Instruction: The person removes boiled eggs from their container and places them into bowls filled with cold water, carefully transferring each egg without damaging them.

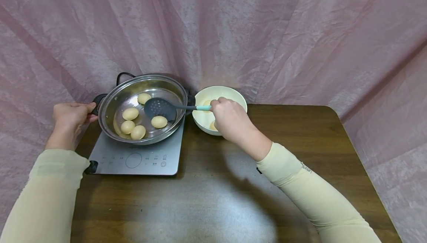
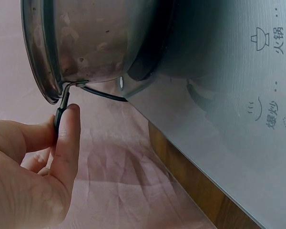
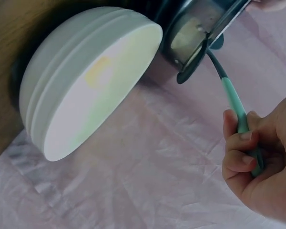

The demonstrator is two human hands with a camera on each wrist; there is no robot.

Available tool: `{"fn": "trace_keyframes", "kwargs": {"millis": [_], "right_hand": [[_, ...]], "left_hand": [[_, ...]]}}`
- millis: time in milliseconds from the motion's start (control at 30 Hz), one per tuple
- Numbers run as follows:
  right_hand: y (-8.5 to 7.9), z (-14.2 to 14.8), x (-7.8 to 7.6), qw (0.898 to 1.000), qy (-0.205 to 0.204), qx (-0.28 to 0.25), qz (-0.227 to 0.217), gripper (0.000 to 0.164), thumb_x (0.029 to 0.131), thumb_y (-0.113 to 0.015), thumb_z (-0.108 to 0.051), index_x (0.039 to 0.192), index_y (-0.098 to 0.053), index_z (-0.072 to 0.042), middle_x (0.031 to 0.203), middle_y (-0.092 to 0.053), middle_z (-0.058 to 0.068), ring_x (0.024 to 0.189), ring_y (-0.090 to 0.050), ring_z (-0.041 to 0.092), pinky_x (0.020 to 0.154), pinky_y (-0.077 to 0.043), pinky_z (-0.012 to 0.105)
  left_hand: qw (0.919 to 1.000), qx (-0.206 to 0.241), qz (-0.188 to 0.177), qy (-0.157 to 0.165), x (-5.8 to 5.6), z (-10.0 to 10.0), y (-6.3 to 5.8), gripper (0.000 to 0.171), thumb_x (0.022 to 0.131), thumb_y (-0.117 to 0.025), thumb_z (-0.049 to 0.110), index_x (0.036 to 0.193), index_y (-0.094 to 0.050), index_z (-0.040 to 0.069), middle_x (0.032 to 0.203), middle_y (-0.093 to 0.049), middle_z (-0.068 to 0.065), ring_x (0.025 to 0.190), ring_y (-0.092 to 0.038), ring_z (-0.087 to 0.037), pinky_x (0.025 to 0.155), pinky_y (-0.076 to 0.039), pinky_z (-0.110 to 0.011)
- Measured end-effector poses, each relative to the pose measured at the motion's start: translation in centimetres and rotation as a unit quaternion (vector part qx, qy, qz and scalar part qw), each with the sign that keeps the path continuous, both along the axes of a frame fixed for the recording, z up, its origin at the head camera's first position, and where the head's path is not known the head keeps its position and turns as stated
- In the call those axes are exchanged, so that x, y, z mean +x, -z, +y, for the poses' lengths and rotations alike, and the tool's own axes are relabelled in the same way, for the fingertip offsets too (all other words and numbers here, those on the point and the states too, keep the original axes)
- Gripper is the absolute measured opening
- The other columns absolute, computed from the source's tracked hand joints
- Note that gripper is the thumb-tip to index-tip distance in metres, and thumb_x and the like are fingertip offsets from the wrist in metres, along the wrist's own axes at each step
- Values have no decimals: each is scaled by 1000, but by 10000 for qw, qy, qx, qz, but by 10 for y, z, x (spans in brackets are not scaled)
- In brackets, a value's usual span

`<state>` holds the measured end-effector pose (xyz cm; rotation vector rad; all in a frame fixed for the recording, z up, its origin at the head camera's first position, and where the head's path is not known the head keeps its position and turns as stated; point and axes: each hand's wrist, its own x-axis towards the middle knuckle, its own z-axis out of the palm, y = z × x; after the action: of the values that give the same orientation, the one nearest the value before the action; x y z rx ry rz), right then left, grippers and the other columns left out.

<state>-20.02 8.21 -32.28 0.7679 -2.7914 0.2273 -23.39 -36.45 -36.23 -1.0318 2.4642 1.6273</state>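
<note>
My left hand pinches the black side handle of a steel pot between thumb and fingers. My right hand is curled round the mint-green handle of a slotted spoon. The spoon's dark, perforated head reaches over the rim into the pot. One egg sits at the near edge of that head, overlapping it in the head view. Several other eggs lie in the pot, left of the spoon. Under my right hand stands a white bowl with pale eggs partly hidden by the hand.
The pot stands on a flat silver induction cooker with printed controls along its front. A black cord loops behind the pot. All this is on a brown wooden table, with a pink curtain close behind.
</note>
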Motion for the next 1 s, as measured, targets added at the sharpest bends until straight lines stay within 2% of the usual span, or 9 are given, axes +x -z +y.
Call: {"fn": "trace_keyframes", "kwargs": {"millis": [67,200,367,567,667,833,1000], "right_hand": [[-2,-1,1,9999,-33,-33,-148,5,79,-64,-4,83,-62,-7,72,-55,4,61,-54,21,50,-48,32],[-5,-2,4,9994,-146,-70,-313,7,78,-63,-2,82,-62,-8,72,-56,4,61,-54,20,51,-48,33],[-7,-1,5,9981,-153,-145,-573,10,76,-62,0,80,-64,-10,70,-58,3,61,-53,18,52,-48,33],[-11,-2,6,9934,-118,-362,-1080,13,85,-58,-5,75,-64,-11,65,-57,-1,61,-51,17,53,-45,29],[-13,-2,7,9909,-76,-444,-1267,18,89,-56,-9,73,-63,-12,63,-55,-2,60,-49,17,54,-43,27],[-13,-2,6,9809,192,-762,-1778,28,95,-52,-17,68,-60,-15,60,-52,-2,58,-47,15,52,-41,26],[-12,1,5,9667,431,-1161,-2238,24,94,-52,-17,75,-66,-16,63,-56,-3,58,-49,13,53,-43,25]], "left_hand": [[10000,16,33,-14,0,0,0,7,84,-68,33,80,-66,28,62,-62,15,59,-68,-7,61,-59,-24],[9997,154,168,-100,-1,0,1,8,84,-70,28,77,-67,27,61,-63,14,57,-68,-8,59,-59,-24],[9988,349,298,-180,-3,0,0,16,82,-72,24,67,-67,27,60,-63,12,55,-67,-10,57,-59,-25],[9994,253,219,-122,-3,0,-2,23,83,-71,27,61,-65,30,60,-61,14,55,-67,-10,59,-60,-26],[9989,357,248,-195,-3,1,-2,21,82,-72,24,63,-66,28,60,-62,13,55,-67,-10,60,-60,-26],[9990,329,160,-247,-2,2,-1,10,82,-72,26,73,-68,25,61,-63,11,57,-68,-11,58,-59,-25],[9997,204,100,-125,0,3,-2,6,84,-70,28,79,-70,26,61,-63,13,60,-69,-10,60,-60,-24]]}}
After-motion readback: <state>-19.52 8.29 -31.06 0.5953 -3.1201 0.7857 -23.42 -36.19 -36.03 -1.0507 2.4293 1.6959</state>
